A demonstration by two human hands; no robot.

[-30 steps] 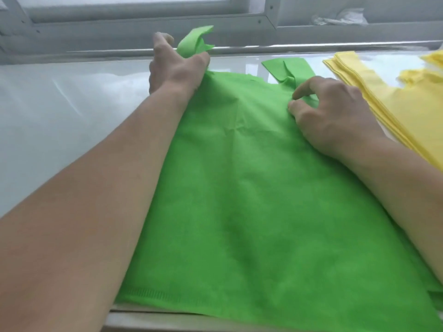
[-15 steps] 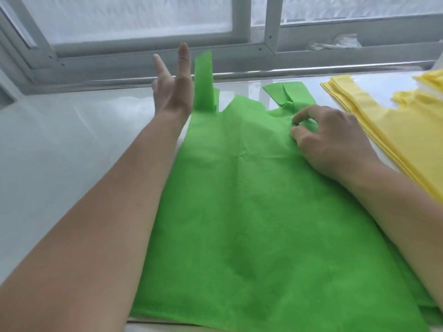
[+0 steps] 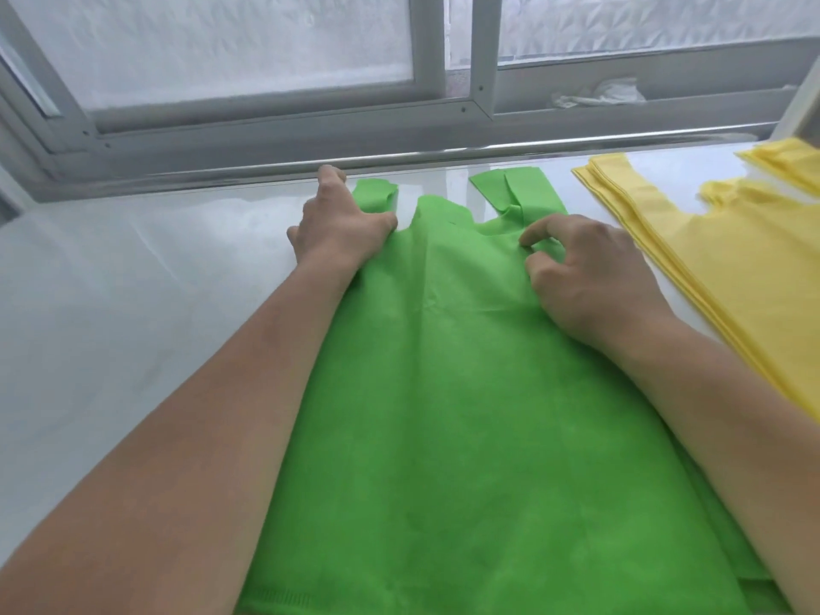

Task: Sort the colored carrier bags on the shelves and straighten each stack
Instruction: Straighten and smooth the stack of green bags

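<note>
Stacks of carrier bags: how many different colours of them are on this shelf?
2. The green fabric carrier bag stack lies in the middle under both hands; the yellow fabric carrier bag stack sits at the right edge, partly out of view, so more may be hidden.

Both hands flat on green bags (image 3: 466, 392) — left hand (image 3: 339, 224), right hand (image 3: 594, 277); yellow stack (image 3: 727, 259) beside.

Both forearms bare to the frame edge, no sleeves in view. Left hand (image 3: 339, 224) and right hand (image 3: 590, 277) ungloved (short nails, where visible).
</note>
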